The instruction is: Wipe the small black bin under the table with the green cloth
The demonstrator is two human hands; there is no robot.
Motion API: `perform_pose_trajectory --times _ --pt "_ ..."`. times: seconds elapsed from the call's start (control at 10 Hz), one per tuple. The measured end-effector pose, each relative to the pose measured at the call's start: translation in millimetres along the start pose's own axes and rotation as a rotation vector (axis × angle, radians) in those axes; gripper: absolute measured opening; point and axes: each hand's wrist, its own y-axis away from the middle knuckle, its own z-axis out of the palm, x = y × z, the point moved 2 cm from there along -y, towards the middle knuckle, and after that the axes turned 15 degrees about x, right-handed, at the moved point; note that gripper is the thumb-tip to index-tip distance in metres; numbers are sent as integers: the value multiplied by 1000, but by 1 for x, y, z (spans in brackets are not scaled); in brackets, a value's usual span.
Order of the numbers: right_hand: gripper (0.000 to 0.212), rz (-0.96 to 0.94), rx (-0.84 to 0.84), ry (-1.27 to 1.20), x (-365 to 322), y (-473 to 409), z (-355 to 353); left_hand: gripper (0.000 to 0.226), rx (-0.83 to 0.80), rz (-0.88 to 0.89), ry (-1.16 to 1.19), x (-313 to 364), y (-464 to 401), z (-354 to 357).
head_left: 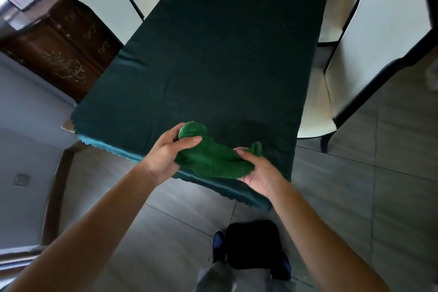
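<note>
A bunched green cloth [211,159] hangs between both my hands above the near edge of the table [213,54], which is draped in a dark green tablecloth. My left hand [166,152] grips its left, rolled-up end with the thumb on top. My right hand [258,173] holds its right end from below. The small black bin [252,243] stands on the floor at my feet, just in front of the table's near edge, partly behind my right forearm.
White chairs with black frames stand along the right side [369,38] and left side [106,0] of the table. A dark carved wooden cabinet [61,54] stands at the left. My blue shoes [219,244] flank the bin on the grey tiled floor.
</note>
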Motion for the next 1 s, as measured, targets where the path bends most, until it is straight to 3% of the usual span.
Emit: perform_pose_trajectory --times 0.1,0.2,0.3,0.4,0.5,0.6,0.7,0.8,0.9,1.0 --pt "10 -158 186 127 -46 -32 2 39 121 -16 -43 -20 -49 -22" --pt "24 -330 380 451 -78 -64 10 22 230 -26 -168 -52 -105 -34" --pt "40 -526 570 897 -93 -88 15 17 311 -7 -357 -79 -142 -32" --pt "51 -608 727 1239 -89 -114 15 19 368 -17 -447 -106 -175 -31" --pt "65 -637 867 1414 -81 -132 10 35 469 47 -598 -117 -190 -28" --pt "73 -707 1024 1424 -79 -136 10 67 534 89 -767 -117 -194 -26" --pt "66 -1000 1100 1492 -76 -127 17 88 578 255 -1000 -121 -193 -31" --pt "42 -1285 788 1619 -52 -120 28 76 482 575 -1151 -125 -182 -33" --pt "39 -1148 552 1876 -19 -113 20 64 129 688 -1442 -138 -167 -25" --pt "52 -846 444 2058 -25 -115 5 67 -1 515 -1587 -139 -169 -24"
